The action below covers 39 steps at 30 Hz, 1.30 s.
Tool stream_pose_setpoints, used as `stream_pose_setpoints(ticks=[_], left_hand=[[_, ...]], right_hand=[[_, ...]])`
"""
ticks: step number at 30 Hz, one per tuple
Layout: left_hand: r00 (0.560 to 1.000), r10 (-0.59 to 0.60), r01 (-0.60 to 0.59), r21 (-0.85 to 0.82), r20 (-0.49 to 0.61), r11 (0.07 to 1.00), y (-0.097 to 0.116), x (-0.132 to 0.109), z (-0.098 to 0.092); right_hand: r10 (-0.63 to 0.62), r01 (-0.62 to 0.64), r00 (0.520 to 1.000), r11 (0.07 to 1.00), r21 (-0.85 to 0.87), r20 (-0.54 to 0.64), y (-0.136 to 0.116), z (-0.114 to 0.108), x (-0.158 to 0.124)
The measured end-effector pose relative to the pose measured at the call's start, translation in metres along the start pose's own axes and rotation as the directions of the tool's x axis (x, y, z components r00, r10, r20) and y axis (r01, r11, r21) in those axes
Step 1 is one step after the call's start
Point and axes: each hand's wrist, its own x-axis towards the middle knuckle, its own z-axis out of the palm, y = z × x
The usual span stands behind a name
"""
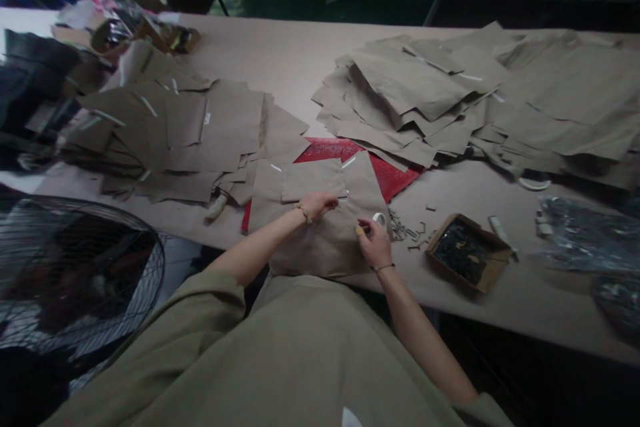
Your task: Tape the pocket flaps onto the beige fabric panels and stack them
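A khaki fabric piece (320, 247) with a stitched-on pocket (313, 180) lies in front of me, hanging slightly over the table edge. My left hand (320, 205) rests over the pocket's lower right corner, fingers drawn together; whatever they pinch is too small to make out. Close to the fabric's right side is my right hand (375, 243), its thumb and fingers curled together near a small yellowish thing. A white ring-shaped thing (380, 219) shows just behind its knuckles; whether the hand holds it I cannot tell. Pale marking strips (354, 160) show on the fabric.
Beneath the fabric lies a red sheet (395, 177). Piles of khaki pieces stand left (230, 127) and right (415, 93). Small metal bits (411, 235) are scattered beside an open cardboard box (493, 267) of dark parts. A wire-caged fan (155, 267) stands lower left.
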Motion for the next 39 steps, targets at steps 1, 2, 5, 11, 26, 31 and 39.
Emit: stream_pose_setpoints(ticks=[1, 2, 5, 11, 26, 31, 39], left_hand=[[1.0, -0.003, 0.003, -0.031, -0.001, 1.0, 0.003, -0.014, 0.002], [1.0, -0.004, 0.004, -0.067, -0.007, 0.998, 0.006, -0.029, 0.005], [0.995, -0.04, 0.023, -0.175, -0.096, 0.984, 0.01, -0.071, 0.015], [0.931, -0.09, 0.044, -0.136, -0.354, 0.99, -0.012, -0.093, 0.029], [0.887, -0.368, 0.349, -0.119, -0.277, 0.93, -0.063, -0.043, 0.039], [0.869, -0.407, 0.385, -0.134, -0.282, 0.913, -0.06, -0.043, 0.038], [0.866, -0.401, 0.379, -0.132, -0.298, 0.916, -0.059, -0.044, 0.04]], right_hand=[[-0.017, 0.018, 0.998, 1.0, -0.023, 0.056, -0.009, 0.004, 0.006], [-0.032, 0.039, 0.992, 0.998, -0.052, 0.121, -0.018, 0.009, 0.011], [-0.06, 0.095, 0.953, 0.99, -0.104, 0.298, -0.036, 0.023, 0.021], [-0.085, 0.092, 0.912, 0.996, 0.003, 0.401, -0.047, 0.05, 0.039], [-0.016, 0.239, 0.918, 0.82, -0.52, 0.397, -0.052, 0.077, 0.107], [-0.019, 0.252, 0.905, 0.828, -0.5, 0.426, -0.047, 0.079, 0.116], [0.009, 0.241, 0.899, 0.825, -0.512, 0.439, -0.048, 0.078, 0.118]])
